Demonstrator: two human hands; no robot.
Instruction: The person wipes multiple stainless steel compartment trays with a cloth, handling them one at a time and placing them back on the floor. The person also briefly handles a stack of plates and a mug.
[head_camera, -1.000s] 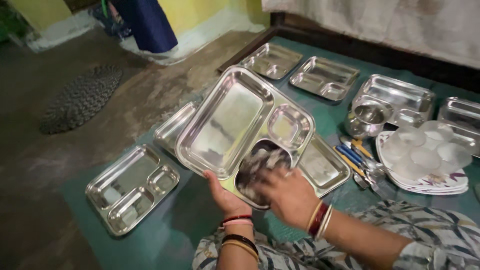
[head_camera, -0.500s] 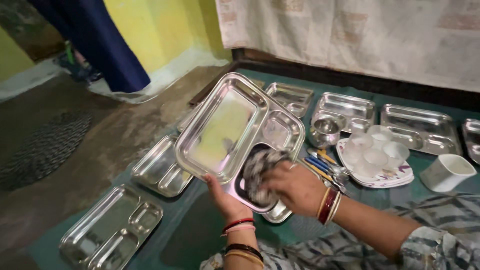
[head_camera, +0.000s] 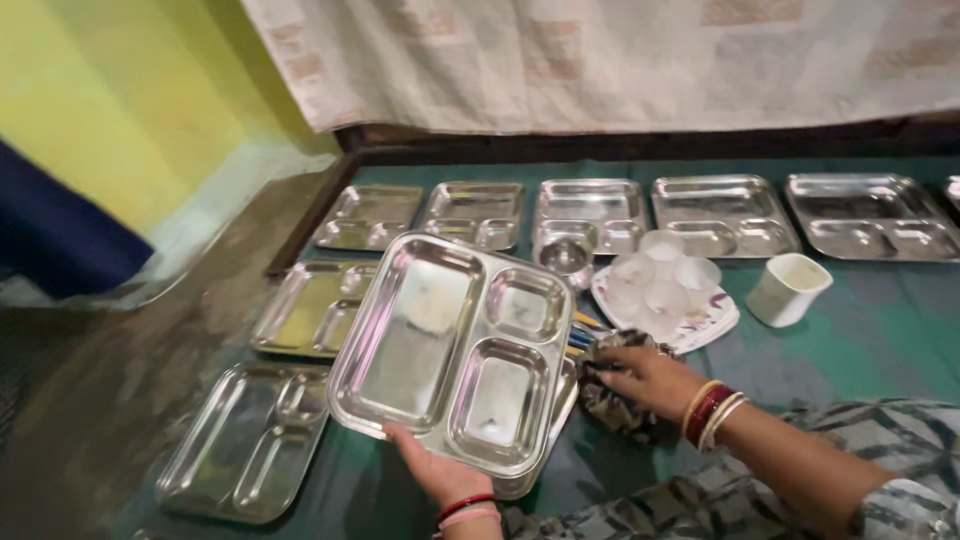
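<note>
I am watching my left hand (head_camera: 432, 468) at the lower middle of the frame, fingers curled under the near rim of the steel tray (head_camera: 455, 352), which is tilting up off the mat. My right hand (head_camera: 650, 380), right of center, is closed on a dark patterned cloth (head_camera: 605, 400) just beside the tray's right edge. Gripped by one rim only, the tray could be slipping down onto another tray (head_camera: 305, 305) lying to its left, or swinging into the plate of cups (head_camera: 665, 300) near its upper right corner.
</note>
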